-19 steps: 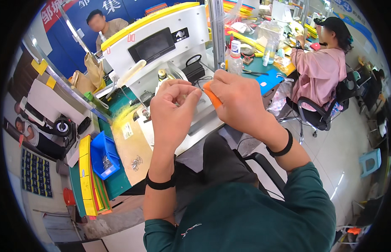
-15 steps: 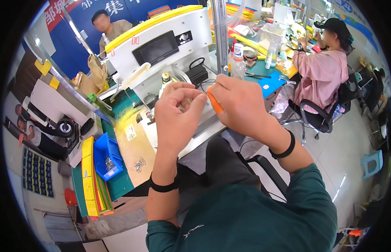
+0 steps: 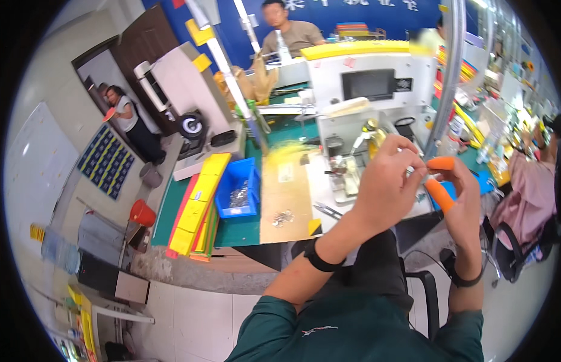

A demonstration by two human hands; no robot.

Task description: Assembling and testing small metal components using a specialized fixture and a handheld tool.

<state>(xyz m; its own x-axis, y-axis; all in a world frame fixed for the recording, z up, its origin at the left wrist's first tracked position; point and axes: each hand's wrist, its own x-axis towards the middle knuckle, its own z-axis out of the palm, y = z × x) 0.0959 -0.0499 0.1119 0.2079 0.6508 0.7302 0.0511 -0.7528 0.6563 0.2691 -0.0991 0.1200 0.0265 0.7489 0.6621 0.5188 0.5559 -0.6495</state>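
My left hand (image 3: 384, 184) is raised in front of a white machine (image 3: 369, 72), its thumb and fingers pinched together. Whatever sits in that pinch is too small to make out. Orange finger covers (image 3: 440, 196) wrap two digits of my right hand (image 3: 462, 202). Those two digits curve apart beside the left fingertips, with nothing visible gripped between them. Below and left of my hands, a tan board (image 3: 286, 205) carries a small heap of shiny metal pieces (image 3: 283, 218). A pair of dark pointed tools (image 3: 328, 210) lies at the board's right.
A blue bin (image 3: 238, 190) of metal pieces stands left of the board, beside stacked yellow, red and green strips (image 3: 199, 208). A metal post (image 3: 447, 75) rises behind my right hand. One person (image 3: 289, 36) sits across the table; another, in pink (image 3: 524, 193), sits at the right.
The view has swung left, so the bench appears farther right. My left fingers have closed into a pinch. The covered digits of my right hand have spread from their earlier closed grip.
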